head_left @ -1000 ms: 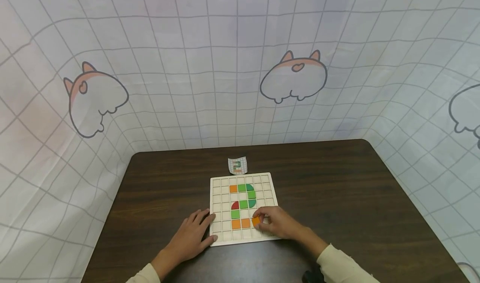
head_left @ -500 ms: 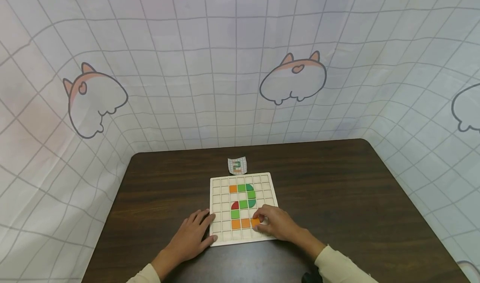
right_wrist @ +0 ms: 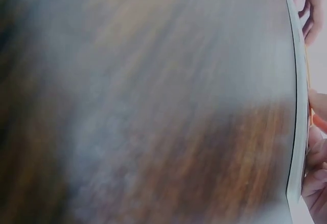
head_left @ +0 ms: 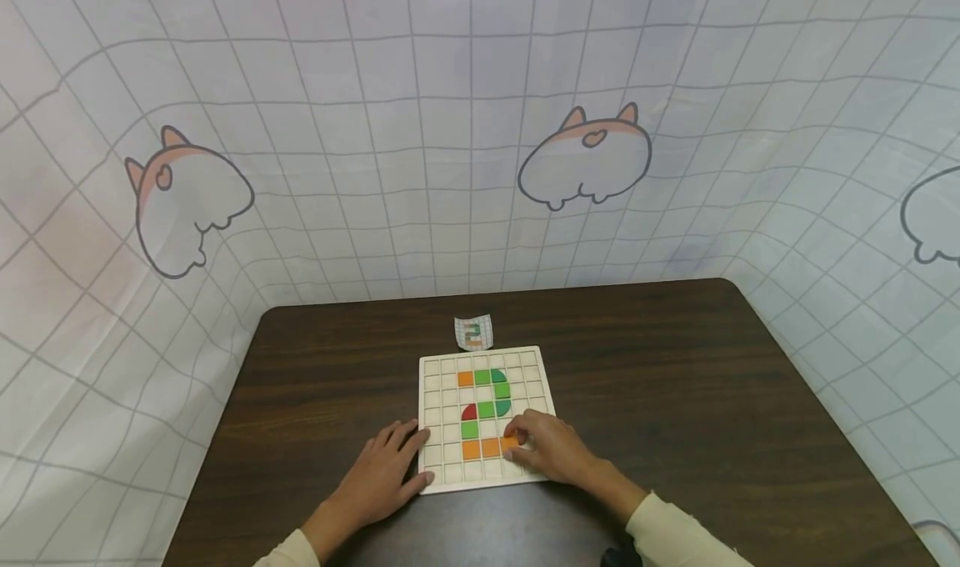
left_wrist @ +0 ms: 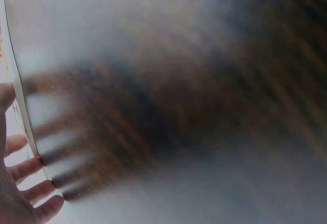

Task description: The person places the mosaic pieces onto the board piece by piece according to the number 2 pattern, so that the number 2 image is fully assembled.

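Note:
A cream gridded board (head_left: 444, 474) lies on the dark wooden table with coloured flat tiles set in its cells, forming a shape like a 2. My left hand (head_left: 381, 474) rests at the board's left edge with fingers spread, fingertips at the rim; the left wrist view has the fingers (left_wrist: 25, 169) along that edge. My right hand (head_left: 557, 447) pinches an orange square tile (head_left: 510, 443) between thumb and fingers, at the right end of the lower orange row. In that row, two orange tiles (head_left: 491, 447) sit to its left. Part of the pinched tile is hidden by the fingers.
Behind the board lies a small curled paper card (head_left: 473, 333) printed with a coloured figure on a grid. A dark object (head_left: 621, 557) shows beside the right sleeve at the front. A white gridded curtain (head_left: 420, 217) stands around the table (head_left: 675, 367).
The orange tile in my right hand, tilted over its cell at first, has turned and now lies in line with the row. My left hand has stayed at the board's edge.

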Motion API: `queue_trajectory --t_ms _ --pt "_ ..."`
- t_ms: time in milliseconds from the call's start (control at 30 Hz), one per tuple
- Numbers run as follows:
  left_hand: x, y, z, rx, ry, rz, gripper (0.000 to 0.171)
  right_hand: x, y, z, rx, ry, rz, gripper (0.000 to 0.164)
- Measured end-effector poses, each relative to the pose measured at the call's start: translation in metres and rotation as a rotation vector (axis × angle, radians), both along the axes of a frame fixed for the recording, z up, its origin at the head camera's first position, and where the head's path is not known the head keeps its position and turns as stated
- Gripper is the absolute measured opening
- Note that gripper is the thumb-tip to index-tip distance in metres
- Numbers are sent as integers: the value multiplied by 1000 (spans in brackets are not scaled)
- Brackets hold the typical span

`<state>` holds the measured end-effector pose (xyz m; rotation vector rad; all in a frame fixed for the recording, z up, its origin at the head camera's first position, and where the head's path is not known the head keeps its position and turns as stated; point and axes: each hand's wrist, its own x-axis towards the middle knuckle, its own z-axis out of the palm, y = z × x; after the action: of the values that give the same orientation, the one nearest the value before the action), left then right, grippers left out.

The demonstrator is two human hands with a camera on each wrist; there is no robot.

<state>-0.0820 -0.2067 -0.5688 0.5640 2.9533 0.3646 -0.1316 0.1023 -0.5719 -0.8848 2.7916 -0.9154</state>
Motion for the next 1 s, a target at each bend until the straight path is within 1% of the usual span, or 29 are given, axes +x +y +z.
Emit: queue_trajectory --t_ms 400,767,867,1000 --pt "0 -1 -2 9 -3 -2 66 1 -1 -3 -5 9 -11 17" --pt "-1 -1 0 17 -25 7 67 2 -2 0 -20 20 -4 18" --pt "-2 -1 -1 15 -34 12 67 3 -3 1 -18 14 -10 18" --pt "-4 -1 0 19 -37 9 66 3 -3 3 -10 29 -15 19"
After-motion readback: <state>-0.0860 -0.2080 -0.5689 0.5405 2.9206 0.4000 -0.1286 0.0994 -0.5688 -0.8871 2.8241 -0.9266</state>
